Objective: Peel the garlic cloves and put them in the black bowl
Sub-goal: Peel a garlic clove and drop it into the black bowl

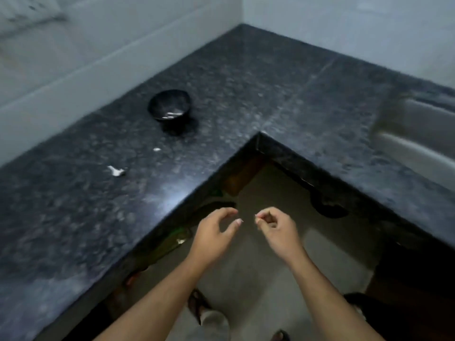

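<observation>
Your two forearms come up from the bottom edge, and both hands hang over the floor in the notch of the L-shaped counter (221,77), off the stone. Your right hand (277,228) has its fingers curled, thumb and forefinger pinched on something pale and tiny; it's too small and blurred to say whether that's a clove or a bit of skin. Your left hand (216,228) is loosely curved with thumb and fingers apart, holding nothing that shows.

The bowl (170,105) sits on the counter well up and to the left of both hands, with pale pieces inside. Your left hand is the nearer one. Two white scraps (115,171) lie on the counter between hands and bowl, also leftward; their long axis can't be made out.
</observation>
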